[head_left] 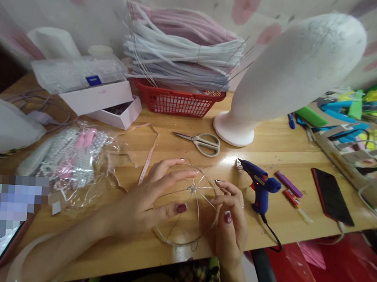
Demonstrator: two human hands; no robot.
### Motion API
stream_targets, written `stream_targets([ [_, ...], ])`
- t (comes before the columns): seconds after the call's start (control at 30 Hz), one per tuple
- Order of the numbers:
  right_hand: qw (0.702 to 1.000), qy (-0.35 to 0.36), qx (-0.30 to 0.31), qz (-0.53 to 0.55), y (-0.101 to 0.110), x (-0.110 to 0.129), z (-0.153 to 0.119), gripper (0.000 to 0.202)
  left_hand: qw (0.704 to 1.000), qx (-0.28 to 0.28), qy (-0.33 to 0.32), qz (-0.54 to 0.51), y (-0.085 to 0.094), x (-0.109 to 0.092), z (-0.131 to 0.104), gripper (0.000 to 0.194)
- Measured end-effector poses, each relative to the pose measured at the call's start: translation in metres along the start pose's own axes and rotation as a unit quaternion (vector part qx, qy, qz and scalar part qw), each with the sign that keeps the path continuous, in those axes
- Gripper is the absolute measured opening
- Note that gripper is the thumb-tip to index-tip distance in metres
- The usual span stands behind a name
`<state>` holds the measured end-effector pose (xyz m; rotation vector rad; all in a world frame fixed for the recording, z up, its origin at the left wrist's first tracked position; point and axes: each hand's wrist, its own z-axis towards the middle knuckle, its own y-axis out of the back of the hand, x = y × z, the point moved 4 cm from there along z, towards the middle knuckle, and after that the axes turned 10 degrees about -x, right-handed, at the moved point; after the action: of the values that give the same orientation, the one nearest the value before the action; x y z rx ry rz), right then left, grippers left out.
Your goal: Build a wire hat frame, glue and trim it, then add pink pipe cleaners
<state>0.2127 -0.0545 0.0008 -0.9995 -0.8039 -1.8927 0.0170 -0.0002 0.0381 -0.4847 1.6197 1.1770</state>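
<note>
A round wire frame (197, 214), with thin spokes meeting at a knot in its middle, lies over the wooden table near its front edge. Across its left side spreads my left hand (151, 196), fingers stretched apart with the tips near the spokes. My right hand (231, 222) is at the frame's right rim, its fingers bent and closed around the wire there. Beyond the frame lie scissors (204, 143) with pale handles. To the right of my right hand rests a blue hot glue gun (260, 183), a small red light glowing on it.
A white foam head stand (285, 74) rises at the back. Behind the scissors, a red basket (179, 104) holds bundled pipe cleaners (187, 51). Bagged beads (75, 159), a pink tape measure (147, 162) and boxes (97, 97) occupy the left; a phone (332, 196) lies right.
</note>
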Motion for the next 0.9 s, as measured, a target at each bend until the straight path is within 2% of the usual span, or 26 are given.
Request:
stream_targets([
  [0.33,1.000,-0.012,-0.013,0.008,-0.0002,-0.0003,-0.0013,0.030,1.000,-0.008,0.020,-0.011,-0.0017,0.0006,-0.0011,0.054],
  [0.9,0.999,-0.041,-0.024,0.026,-0.0003,-0.0065,-0.0032,0.033,1.000,-0.016,0.012,-0.005,-0.0027,0.0001,-0.0025,0.053],
])
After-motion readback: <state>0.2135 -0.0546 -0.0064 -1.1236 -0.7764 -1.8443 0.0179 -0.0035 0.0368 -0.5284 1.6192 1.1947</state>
